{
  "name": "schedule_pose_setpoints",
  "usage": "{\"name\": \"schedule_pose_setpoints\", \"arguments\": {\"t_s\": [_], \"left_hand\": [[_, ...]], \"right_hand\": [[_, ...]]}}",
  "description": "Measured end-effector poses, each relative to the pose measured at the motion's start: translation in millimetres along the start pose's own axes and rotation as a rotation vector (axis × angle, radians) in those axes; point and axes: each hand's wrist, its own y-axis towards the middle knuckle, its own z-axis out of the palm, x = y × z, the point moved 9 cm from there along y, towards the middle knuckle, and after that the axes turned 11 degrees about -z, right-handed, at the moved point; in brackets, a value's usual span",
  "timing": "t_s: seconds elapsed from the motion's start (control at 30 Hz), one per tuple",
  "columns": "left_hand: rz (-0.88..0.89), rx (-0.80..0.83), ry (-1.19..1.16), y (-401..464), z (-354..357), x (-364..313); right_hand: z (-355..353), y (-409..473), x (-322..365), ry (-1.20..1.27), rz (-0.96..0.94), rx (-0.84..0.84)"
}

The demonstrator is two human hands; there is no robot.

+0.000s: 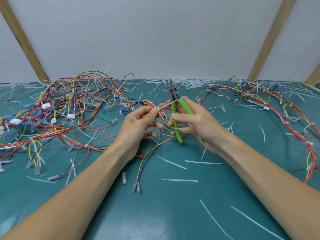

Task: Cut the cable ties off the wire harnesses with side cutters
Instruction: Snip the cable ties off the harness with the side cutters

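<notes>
The right hand [195, 122] is wrapped around the green plastic-sleeved handles of the steel side cutters [176, 113], and its fingertips also appear to pinch the long white tail of a nylon cable tie [168, 103]. The cutters point up and away from the person, with the nose apart from the tie; whether the blades are parted cannot be told. Just left of the cutters, the left hand [140, 123] pinches the bundle of red, yellow, orange and white harness wires [149, 105] between thumb and fingers, right at the head of the tie, holding it up off the teal table mat [173, 213]. The step in hand seems to be readying this tie for the snip, so the tail is best kept taut to lift the loop clear of the insulation. The cutter tips should probably slide under the strap beside the head, flat side toward the wires, so only nylon is bitten. The main risk is nicking a thin wire. Farther left of the cutters lies a tangled heap of harnesses [69, 108] with ties on them, to their right another run of harness [277, 108], and white cut tie strips [180, 180] are scattered nearer the person.
</notes>
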Motion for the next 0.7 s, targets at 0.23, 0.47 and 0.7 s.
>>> {"name": "schedule_pose_setpoints", "arguments": {"t_s": [0.23, 0.47, 0.7], "left_hand": [[0.020, -0.008, 0.023, 1, -1, 2], [0.023, -0.038, 0.031, 0, 0, 3], [0.033, -0.072, 0.024, -1, 0, 1]], "right_hand": [[0, -1, -1, -0.086, 0.044, -0.066], [-10, -1, -4, -0.101, 0.084, -0.155], [-26, -1, 2, -0.156, 0.040, -0.282]]}}
